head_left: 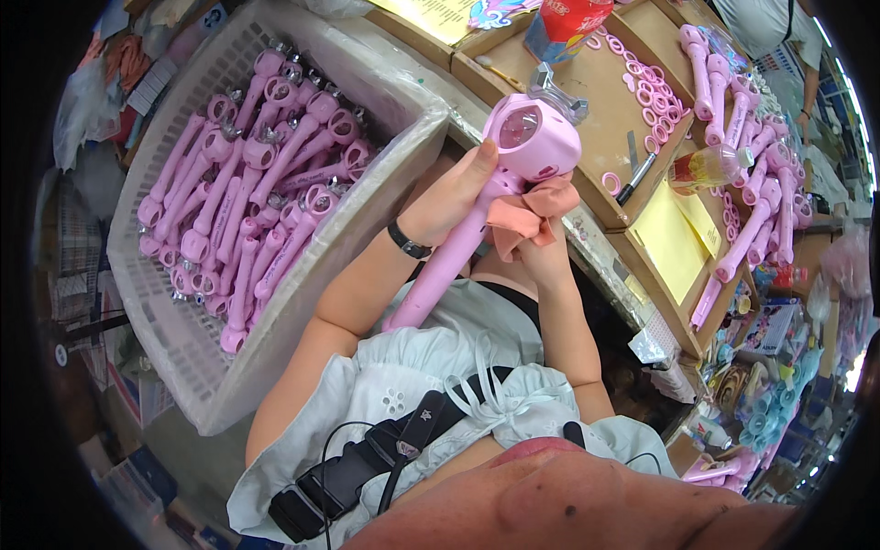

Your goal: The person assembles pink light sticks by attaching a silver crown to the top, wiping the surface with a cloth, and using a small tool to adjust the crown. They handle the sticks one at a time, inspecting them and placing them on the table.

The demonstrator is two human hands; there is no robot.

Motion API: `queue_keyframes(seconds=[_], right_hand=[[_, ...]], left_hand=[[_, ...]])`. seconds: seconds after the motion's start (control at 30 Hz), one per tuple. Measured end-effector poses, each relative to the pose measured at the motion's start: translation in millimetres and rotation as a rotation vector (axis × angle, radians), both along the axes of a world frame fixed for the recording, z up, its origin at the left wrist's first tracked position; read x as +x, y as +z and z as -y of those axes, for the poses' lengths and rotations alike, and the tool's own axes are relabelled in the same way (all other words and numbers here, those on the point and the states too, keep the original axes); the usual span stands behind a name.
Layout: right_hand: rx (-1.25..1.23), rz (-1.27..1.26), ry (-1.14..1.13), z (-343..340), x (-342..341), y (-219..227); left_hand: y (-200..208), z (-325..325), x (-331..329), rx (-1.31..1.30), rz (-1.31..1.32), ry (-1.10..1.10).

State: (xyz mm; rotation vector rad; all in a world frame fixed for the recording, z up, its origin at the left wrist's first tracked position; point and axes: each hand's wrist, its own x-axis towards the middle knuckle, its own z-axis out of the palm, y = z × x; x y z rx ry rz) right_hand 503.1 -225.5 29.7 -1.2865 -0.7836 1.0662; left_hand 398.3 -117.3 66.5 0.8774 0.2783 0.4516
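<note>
A pink toy wand (447, 266) slants up from my lap, its wide head uppermost with a round clear window and a silvery faceted piece at the tip. My left hand (451, 194) is wrapped round it just under the head, thumb on the head's side. An orange cloth (516, 226) is bunched in my right hand (547, 260) and lies against the wand below the head. The right fingertips are partly hidden by the cloth.
On my left stands a white plastic basket (229, 403) heaped with similar pink wands (220, 183). The workbench holds pink rings (653, 92), a craft knife (636, 178), yellow paper (674, 240), a drink bottle (706, 170), a red carton (564, 27) and more wands (765, 206). Another person (765, 32) stands beyond.
</note>
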Motion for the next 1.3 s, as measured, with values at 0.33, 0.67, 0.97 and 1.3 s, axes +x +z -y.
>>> queue_keyframes(seconds=[0.33,0.67,0.97,1.3], right_hand=[[0.036,0.097,-0.330,-9,1,-61],[-0.037,0.861,-0.587,33,19,-62],[0.453,0.777,-0.667,-16,15,13],[0.211,-0.523,-0.254,-12,41,21]], left_hand=[[-23,-2,10,0.055,0.006,-0.039],[-42,-14,0,-0.227,-0.165,-0.226],[-11,26,-4,0.441,-0.407,0.007],[-12,28,-10,0.188,-0.241,-0.137]])
